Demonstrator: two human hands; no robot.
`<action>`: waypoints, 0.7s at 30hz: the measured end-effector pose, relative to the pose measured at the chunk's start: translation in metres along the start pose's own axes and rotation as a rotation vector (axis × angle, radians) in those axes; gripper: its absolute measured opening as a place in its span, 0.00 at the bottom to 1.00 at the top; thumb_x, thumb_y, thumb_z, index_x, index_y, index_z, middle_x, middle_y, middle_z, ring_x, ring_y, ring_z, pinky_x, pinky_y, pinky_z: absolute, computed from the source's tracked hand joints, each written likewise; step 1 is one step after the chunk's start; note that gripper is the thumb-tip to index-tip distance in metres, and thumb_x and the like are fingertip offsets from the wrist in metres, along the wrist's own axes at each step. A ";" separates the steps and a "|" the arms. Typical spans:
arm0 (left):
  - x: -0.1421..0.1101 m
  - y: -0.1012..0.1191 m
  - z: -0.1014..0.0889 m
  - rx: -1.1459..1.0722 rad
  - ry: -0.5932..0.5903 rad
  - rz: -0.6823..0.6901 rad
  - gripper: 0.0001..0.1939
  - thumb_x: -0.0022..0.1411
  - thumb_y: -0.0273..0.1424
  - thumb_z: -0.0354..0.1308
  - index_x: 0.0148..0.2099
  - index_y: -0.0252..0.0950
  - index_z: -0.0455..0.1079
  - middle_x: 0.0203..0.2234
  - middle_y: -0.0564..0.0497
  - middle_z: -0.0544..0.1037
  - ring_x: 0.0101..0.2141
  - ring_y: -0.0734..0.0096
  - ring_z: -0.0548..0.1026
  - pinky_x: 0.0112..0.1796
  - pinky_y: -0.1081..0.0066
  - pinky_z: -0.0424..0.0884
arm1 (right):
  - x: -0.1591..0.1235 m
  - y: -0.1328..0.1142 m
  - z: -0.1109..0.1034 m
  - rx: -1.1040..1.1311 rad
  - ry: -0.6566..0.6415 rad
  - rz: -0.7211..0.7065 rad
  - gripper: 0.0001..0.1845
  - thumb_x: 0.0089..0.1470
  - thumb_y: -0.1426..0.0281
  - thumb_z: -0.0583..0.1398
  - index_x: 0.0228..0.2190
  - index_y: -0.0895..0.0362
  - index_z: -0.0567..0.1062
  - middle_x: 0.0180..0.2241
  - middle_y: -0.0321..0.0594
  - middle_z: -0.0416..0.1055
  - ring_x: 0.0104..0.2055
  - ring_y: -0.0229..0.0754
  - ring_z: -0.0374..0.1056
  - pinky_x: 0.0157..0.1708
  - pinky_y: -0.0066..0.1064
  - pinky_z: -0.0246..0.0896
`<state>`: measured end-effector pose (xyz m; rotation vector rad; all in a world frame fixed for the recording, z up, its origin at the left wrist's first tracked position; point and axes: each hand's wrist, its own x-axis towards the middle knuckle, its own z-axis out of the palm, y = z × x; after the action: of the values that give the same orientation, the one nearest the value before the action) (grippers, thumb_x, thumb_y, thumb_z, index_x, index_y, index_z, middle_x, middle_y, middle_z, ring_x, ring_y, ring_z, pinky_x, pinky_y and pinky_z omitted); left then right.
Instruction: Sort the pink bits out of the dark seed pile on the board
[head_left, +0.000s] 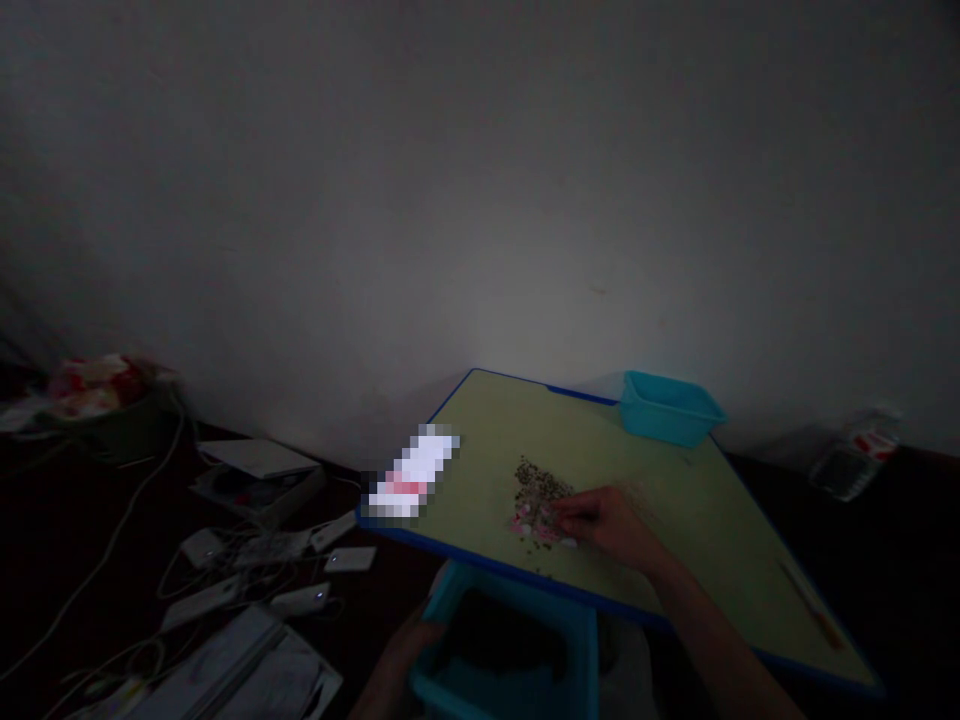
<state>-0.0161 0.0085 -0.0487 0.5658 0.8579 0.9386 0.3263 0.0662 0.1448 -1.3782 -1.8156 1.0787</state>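
My left hand (411, 642) grips the left rim of a blue plastic basket (587, 650), held just below the front edge of a board. A dark mass (499, 632) lies inside the basket. My right hand (611, 522) reaches over the pale yellow board (675, 560) with blue edging. Its fingertips are pinched together at a pile of small brown bits (534, 482) mixed with pink and white pieces (525, 521). Whatever sits between those fingertips is too small and dim to make out.
A second blue basket (667, 412) stands at the board's back right corner. A lit, blurred-out screen (416, 475) lies on its left side. A thin stick-like tool (814, 605) rests at right. Chargers and cables (259, 548) litter the floor at left; a clear container (855, 460) is at right.
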 end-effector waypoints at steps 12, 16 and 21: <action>0.000 0.001 -0.004 -0.056 -0.036 0.008 0.25 0.50 0.39 0.74 0.51 0.38 0.87 0.38 0.44 0.95 0.39 0.35 0.89 0.39 0.51 0.78 | -0.002 0.000 0.001 0.006 -0.037 -0.013 0.21 0.53 0.63 0.69 0.49 0.49 0.90 0.45 0.39 0.89 0.47 0.58 0.85 0.48 0.44 0.80; 0.007 0.005 -0.011 0.012 -0.012 -0.077 0.29 0.39 0.42 0.81 0.46 0.40 0.88 0.33 0.46 0.94 0.40 0.33 0.88 0.42 0.50 0.79 | 0.001 0.001 0.002 -0.032 -0.017 -0.033 0.19 0.54 0.64 0.69 0.47 0.49 0.91 0.46 0.40 0.89 0.48 0.58 0.85 0.51 0.45 0.79; 0.017 -0.004 -0.020 -0.011 0.047 -0.067 0.24 0.35 0.41 0.81 0.38 0.40 0.88 0.33 0.44 0.94 0.36 0.35 0.88 0.41 0.50 0.79 | -0.001 0.003 -0.001 -0.098 0.008 -0.022 0.20 0.56 0.62 0.67 0.49 0.50 0.90 0.46 0.42 0.88 0.47 0.58 0.85 0.49 0.47 0.80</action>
<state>-0.0258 0.0227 -0.0696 0.5039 0.9077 0.8982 0.3286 0.0658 0.1427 -1.4135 -1.8950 0.9830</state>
